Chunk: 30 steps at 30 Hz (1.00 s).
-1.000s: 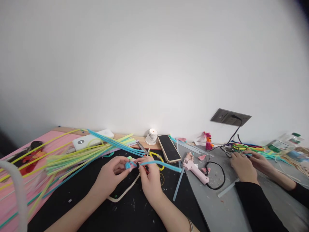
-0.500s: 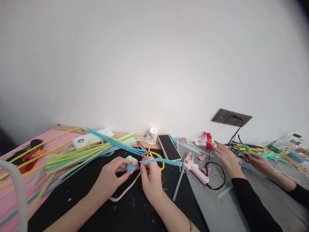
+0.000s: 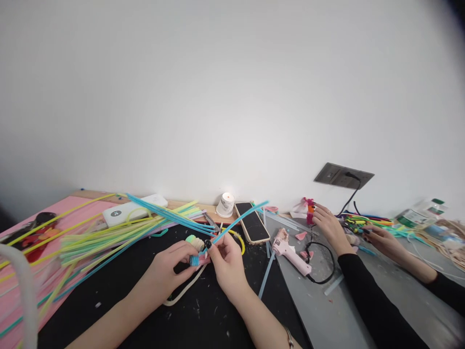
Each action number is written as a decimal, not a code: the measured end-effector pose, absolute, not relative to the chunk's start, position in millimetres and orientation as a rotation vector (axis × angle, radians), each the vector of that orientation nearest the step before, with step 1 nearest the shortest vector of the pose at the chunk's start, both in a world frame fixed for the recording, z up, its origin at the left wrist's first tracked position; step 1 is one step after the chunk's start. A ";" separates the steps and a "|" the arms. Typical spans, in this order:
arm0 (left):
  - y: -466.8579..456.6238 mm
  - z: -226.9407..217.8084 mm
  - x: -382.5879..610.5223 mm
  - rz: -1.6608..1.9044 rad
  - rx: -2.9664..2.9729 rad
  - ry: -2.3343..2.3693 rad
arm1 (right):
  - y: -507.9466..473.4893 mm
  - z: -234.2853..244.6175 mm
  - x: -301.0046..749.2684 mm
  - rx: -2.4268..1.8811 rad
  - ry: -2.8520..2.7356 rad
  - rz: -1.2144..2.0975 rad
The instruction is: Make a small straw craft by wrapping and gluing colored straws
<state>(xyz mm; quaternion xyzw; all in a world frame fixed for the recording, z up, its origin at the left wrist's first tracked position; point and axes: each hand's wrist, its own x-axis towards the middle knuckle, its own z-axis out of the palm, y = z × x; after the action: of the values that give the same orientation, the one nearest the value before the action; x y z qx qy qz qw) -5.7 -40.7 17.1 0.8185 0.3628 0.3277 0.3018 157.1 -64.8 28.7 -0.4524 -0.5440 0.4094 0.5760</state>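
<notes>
My left hand (image 3: 174,264) is closed on a small pipe-cleaner figure (image 3: 195,260) wrapped in blue and pink, with a paler green and cream part at its top. Just right of it, my right hand (image 3: 227,259) pinches a blue pipe cleaner (image 3: 241,218) close to the figure. The free end of that pipe cleaner slants up and to the right, passing in front of the phone. Under my hands a cream pipe cleaner (image 3: 185,293) curves over the black mat (image 3: 181,329). My fingers partly hide the figure.
Many pipe cleaners (image 3: 109,242) lie at left, near a white power bank (image 3: 134,209). A paper cup (image 3: 225,204), a phone (image 3: 251,224) and pliers (image 3: 211,222) stand behind my hands. At right are a pink glue gun (image 3: 294,257) and a co-worker's hands (image 3: 329,230).
The blue pipe cleaner's free end has swung from pointing level right to slanting upward. My hands stay close together. The co-worker's left hand has moved to the pink and orange figure.
</notes>
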 end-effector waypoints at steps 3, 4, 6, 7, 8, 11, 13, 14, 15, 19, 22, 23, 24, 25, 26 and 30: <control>-42.8 19.3 -4.9 0.864 2.215 0.916 | -63.9 28.2 157.7 -1.039 -1.236 0.936; -43.4 19.2 -4.7 0.868 2.230 0.914 | -63.4 27.9 158.2 -1.038 -1.222 0.931; -44.2 18.5 -4.5 0.871 2.256 0.918 | -62.1 27.1 158.9 -1.044 -1.189 0.935; -44.4 18.2 -4.6 0.867 2.265 0.920 | -61.4 26.7 159.0 -1.049 -1.170 0.943; -44.6 18.0 -4.6 0.862 2.270 0.920 | -60.8 26.2 158.9 -1.053 -1.153 0.951; -44.9 19.0 -4.8 0.841 2.279 0.906 | -59.5 25.5 158.0 -1.053 -1.102 0.956; -45.3 20.6 -4.9 0.843 2.284 0.895 | -59.0 25.8 157.2 -1.064 -1.075 0.957; -45.7 21.4 -4.8 0.845 2.285 0.888 | -58.8 26.0 156.9 -1.073 -1.064 0.958; -46.0 22.1 -4.7 0.848 2.284 0.878 | -58.5 26.2 156.7 -1.083 -1.053 0.959; -46.8 20.9 -3.9 0.893 2.218 0.863 | -54.8 25.5 158.9 -1.103 -1.025 1.008; -45.6 16.0 -3.1 0.941 2.086 0.931 | -49.4 26.3 165.6 -1.118 -1.079 1.075; -44.9 14.1 -2.9 0.957 2.025 0.956 | -47.6 28.4 169.2 -1.126 -1.116 1.073; -44.0 12.2 -2.8 0.973 1.960 0.976 | -46.1 31.7 173.8 -1.137 -1.162 1.047; -43.0 10.6 -2.8 0.991 1.894 0.992 | -44.9 36.4 179.5 -1.159 -1.207 0.990; -42.0 9.3 -2.8 1.008 1.831 1.007 | -44.3 42.3 186.5 -1.189 -1.257 0.901; -38.7 8.3 -3.3 1.049 1.675 1.057 | -47.9 67.3 230.9 -1.517 -1.437 0.506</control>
<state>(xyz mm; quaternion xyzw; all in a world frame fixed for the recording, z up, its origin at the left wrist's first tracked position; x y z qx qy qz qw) -3.3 -38.7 8.3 0.6728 0.4246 0.4213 0.4353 230.9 -47.9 67.3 -0.6207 -0.5878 0.2071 0.4757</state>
